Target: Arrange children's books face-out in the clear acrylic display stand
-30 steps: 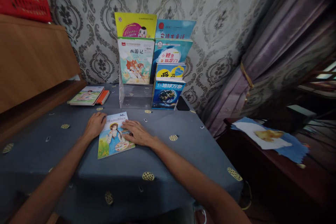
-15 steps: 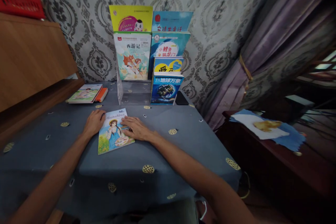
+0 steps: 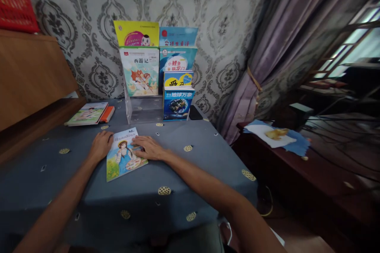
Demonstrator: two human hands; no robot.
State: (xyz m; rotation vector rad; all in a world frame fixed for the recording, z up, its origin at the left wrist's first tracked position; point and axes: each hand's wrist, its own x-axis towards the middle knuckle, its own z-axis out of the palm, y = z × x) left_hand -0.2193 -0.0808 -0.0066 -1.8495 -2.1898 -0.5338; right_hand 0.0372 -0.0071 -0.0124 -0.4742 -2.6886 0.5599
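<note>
A thin book with a girl in a blue dress on its cover (image 3: 123, 160) lies face up, slightly tilted, on the dark blue-grey tablecloth (image 3: 184, 174). At its upper left edge rests my left hand (image 3: 101, 144), its fingertips by the cover and its fingers partly hidden. My right hand (image 3: 148, 147) lies on the book's right side with its fingers spread. Behind them stands a clear rack (image 3: 128, 108) with a white storybook (image 3: 141, 73), a yellow book (image 3: 136, 31), blue books and an earth-picture book (image 3: 178, 104); its lower left part shows no book.
Books in a small pile (image 3: 89, 114) lie at the back left, beside a wooden panel (image 3: 32, 75) topped by a red basket (image 3: 16, 2). A black phone-like object (image 3: 195, 113) is right of the rack. A purple curtain (image 3: 246, 71) and side table (image 3: 297, 166) stand right.
The camera view has turned a little to the right and up, so the table and rack sit further left and lower. Both hands stay at the book.
</note>
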